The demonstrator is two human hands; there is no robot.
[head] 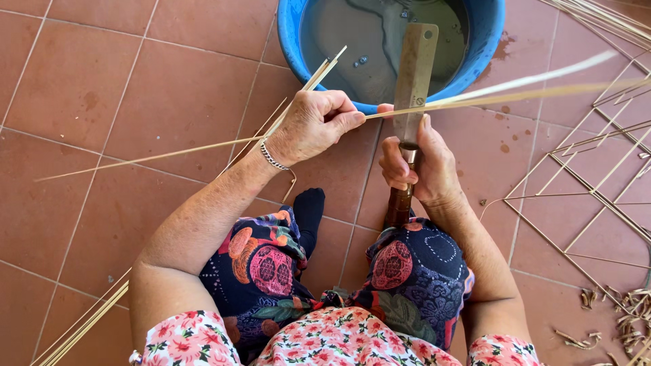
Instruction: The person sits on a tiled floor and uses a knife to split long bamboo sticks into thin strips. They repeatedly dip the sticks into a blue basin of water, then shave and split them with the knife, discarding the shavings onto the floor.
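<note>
My left hand (pixel 313 125) pinches a long thin cane strip (pixel 515 91) that runs from the far left across to the right edge. Other strips (pixel 317 76) pass through the same hand and point up toward the basin. My right hand (pixel 418 166) grips the dark wooden handle of a broad flat knife (pixel 413 74), held upright with its blade across the strip. Its thumb presses the strip against the blade. Both hands hover above my knees, which are covered by a dark patterned skirt.
A blue basin (pixel 293 42) of murky water stands just beyond the hands. A woven frame of cane strips (pixel 583 196) lies on the tiled floor at right, with shavings (pixel 634 318) near it. Loose strips (pixel 81 325) lie at lower left.
</note>
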